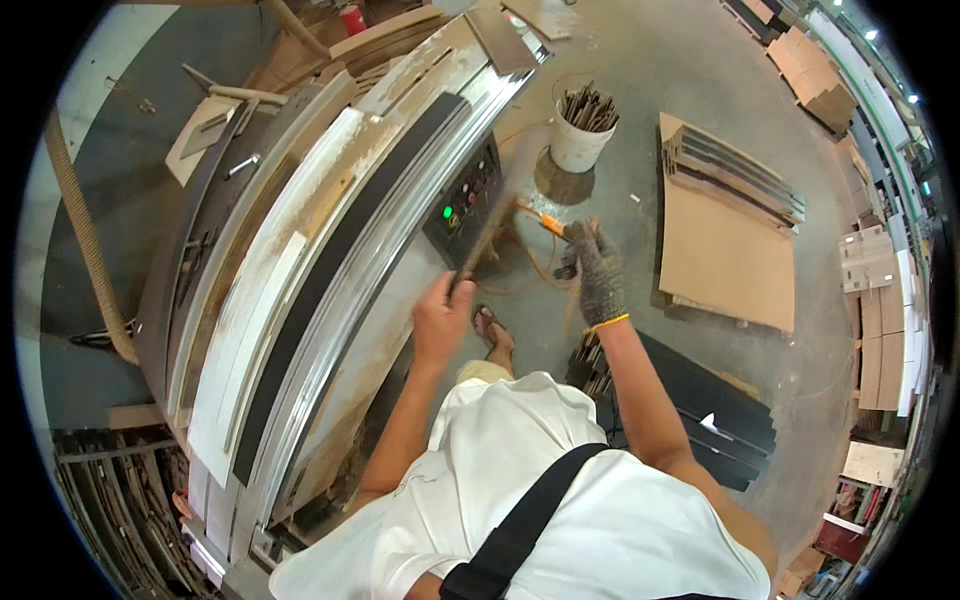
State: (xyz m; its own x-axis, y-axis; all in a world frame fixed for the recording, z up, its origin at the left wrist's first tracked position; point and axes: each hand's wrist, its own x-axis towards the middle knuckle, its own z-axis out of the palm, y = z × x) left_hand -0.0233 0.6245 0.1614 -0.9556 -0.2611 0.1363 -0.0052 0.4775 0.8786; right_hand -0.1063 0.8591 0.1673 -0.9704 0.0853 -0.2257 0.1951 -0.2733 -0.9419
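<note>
My bare left hand (441,322) is closed around the lower end of a thin brown wooden strip (487,243). The strip slants up and away, smeared by motion toward its far end. My right hand (601,275), in a grey glove with a yellow cuff, grips an orange air blow gun (551,225). Its narrow tip points left, toward the strip. An orange hose (541,262) loops below the gun. Both hands are held above the floor, in front of my white shirt.
To the left runs a long machine bed with a metal rail (345,330) and a control panel (465,205). Ahead stands a white bucket (578,150) of wood strips. Brown boards (730,255) lie at right; dark panels (690,400) are stacked beside my right forearm.
</note>
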